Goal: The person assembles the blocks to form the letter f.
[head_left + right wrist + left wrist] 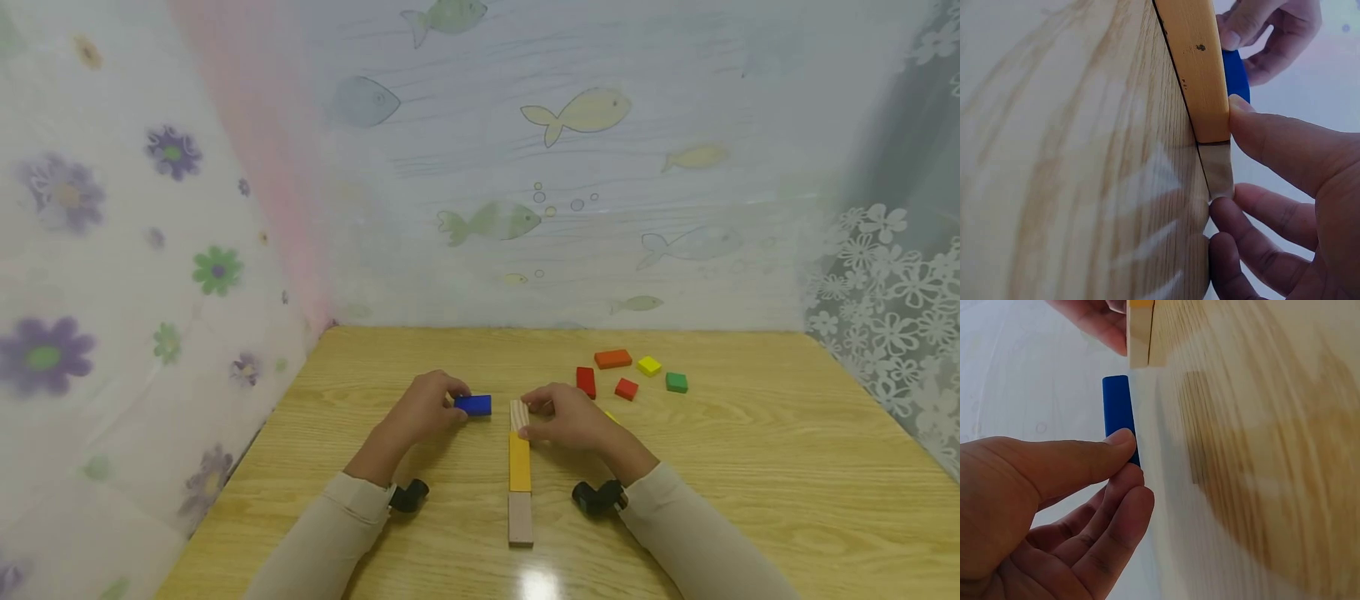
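Observation:
A blue block (pixel 475 406) is pinched between the thumb and fingers of my left hand (pixel 429 406); in the left wrist view it appears slightly raised off the wood. To its right, three blocks form a straight row end to end: a pale striped wooden block (pixel 519 415) farthest away, a yellow-orange block (pixel 519 462) in the middle, a greyish-brown block (pixel 520 518) nearest me. My right hand (pixel 573 418) holds the pale block, thumb near its joint with the yellow-orange one, fingertips (pixel 1222 209) at its far end.
Behind my right hand lie several loose blocks: an orange one (pixel 612 359), a dark red one (pixel 586 382), a small red one (pixel 626 389), a yellow one (pixel 649 367) and a green one (pixel 677 382). Another yellow piece (pixel 611 417) is partly hidden. Patterned curtains border the wooden table (pixel 750 467).

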A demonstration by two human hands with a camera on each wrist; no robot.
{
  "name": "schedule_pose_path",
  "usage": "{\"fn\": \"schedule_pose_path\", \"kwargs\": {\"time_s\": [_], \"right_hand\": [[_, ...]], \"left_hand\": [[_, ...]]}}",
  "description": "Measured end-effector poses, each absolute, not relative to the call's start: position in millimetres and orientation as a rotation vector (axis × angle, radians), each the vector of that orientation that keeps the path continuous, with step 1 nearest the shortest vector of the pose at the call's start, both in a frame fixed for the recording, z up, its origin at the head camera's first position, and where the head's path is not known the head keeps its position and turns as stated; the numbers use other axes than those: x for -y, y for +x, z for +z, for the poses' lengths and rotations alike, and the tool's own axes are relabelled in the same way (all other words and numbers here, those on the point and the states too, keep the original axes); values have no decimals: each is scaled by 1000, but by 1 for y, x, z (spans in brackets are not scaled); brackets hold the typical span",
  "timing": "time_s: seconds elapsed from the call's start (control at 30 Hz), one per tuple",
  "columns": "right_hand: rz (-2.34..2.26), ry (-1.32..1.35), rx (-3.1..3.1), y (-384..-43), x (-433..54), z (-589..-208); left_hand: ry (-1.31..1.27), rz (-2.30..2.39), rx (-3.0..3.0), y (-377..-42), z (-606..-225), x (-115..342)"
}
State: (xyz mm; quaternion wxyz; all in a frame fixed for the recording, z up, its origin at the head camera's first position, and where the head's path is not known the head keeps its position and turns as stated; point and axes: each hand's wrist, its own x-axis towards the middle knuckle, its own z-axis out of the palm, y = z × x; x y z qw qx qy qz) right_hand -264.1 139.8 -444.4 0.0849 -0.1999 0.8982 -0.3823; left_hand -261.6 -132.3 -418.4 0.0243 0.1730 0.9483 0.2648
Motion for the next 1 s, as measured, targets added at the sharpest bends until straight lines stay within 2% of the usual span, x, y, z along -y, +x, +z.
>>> {"fn": "schedule_pose_path", "kwargs": {"time_s": [1.0], "right_hand": [[-1119,-571,-2692,-263,-140,-445]], "left_hand": [[573,829,-2938,-265,-426,124]]}}
